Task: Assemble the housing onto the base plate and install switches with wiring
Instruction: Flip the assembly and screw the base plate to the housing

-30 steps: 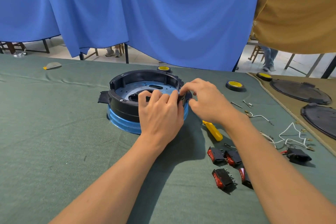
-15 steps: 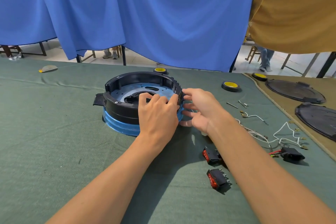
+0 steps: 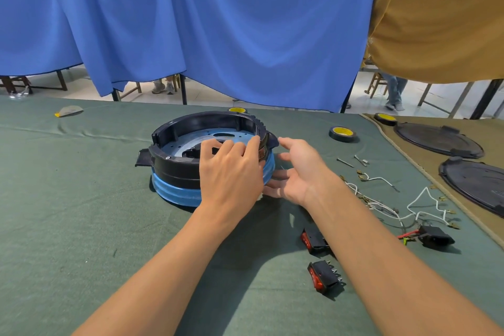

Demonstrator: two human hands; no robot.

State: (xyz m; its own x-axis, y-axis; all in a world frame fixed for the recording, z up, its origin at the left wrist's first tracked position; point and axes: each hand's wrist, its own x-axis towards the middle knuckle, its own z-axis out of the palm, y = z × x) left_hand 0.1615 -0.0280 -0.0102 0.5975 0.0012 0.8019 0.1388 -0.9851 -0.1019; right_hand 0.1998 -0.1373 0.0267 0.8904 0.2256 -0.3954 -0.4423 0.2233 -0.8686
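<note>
A round black housing [image 3: 174,161] sits on a blue base plate [image 3: 177,192] on the green cloth. My left hand [image 3: 231,172] grips the housing's near right rim, fingers hooked over the edge. Just right of the rim my right hand [image 3: 297,169] hovers with fingers spread and nothing in it. Two red rocker switches lie near my right forearm, one [image 3: 324,277] in front and one [image 3: 313,240] partly hidden by the arm. White wires with terminals [image 3: 387,204] trail to the right beside a black socket [image 3: 435,236].
Loose screws [image 3: 351,161] lie right of the housing. Yellow-and-black tape rolls [image 3: 342,133] sit further back. Two black round lids [image 3: 439,139] rest on a tan mat at the right edge. A blue curtain hangs behind the table.
My right hand has let go of the housing's right rim and drawn back, opening its fingers. The left hand stays on the rim. The view has shifted slightly right.
</note>
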